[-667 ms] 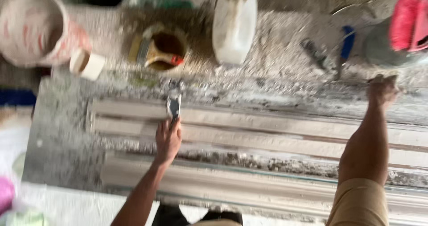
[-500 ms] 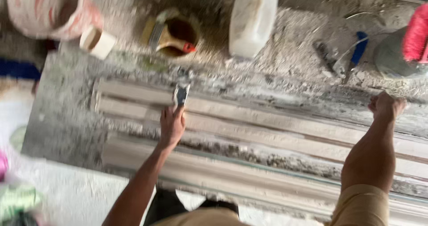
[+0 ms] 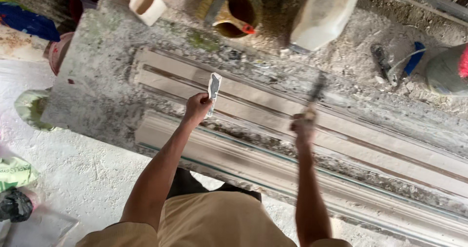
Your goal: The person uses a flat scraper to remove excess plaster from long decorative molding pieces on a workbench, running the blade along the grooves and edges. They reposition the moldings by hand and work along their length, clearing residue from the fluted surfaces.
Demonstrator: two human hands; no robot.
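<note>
My left hand [image 3: 197,108] is closed around a small flat scraper [image 3: 213,88] smeared with plaster, its blade pointing up over a long white plaster moulding [image 3: 253,98]. My right hand [image 3: 303,127] grips a thin dark-handled tool [image 3: 316,88], blurred by motion, above the same moulding. A second long moulding strip [image 3: 263,164] lies nearer to me, parallel to the first. Both strips rest on a rough grey work slab [image 3: 92,96].
A small white cup [image 3: 146,4], a brown pot with a red-tipped tool [image 3: 235,14] and a white jug [image 3: 324,14] stand beyond the slab. Dark tools [image 3: 385,64] and a grey bucket [image 3: 446,71] sit at right. Bags [image 3: 14,171] lie on the white floor at left.
My right hand has come in from the far right end of the moulding to its middle and now holds a tool. The view has shifted left and closer.
</note>
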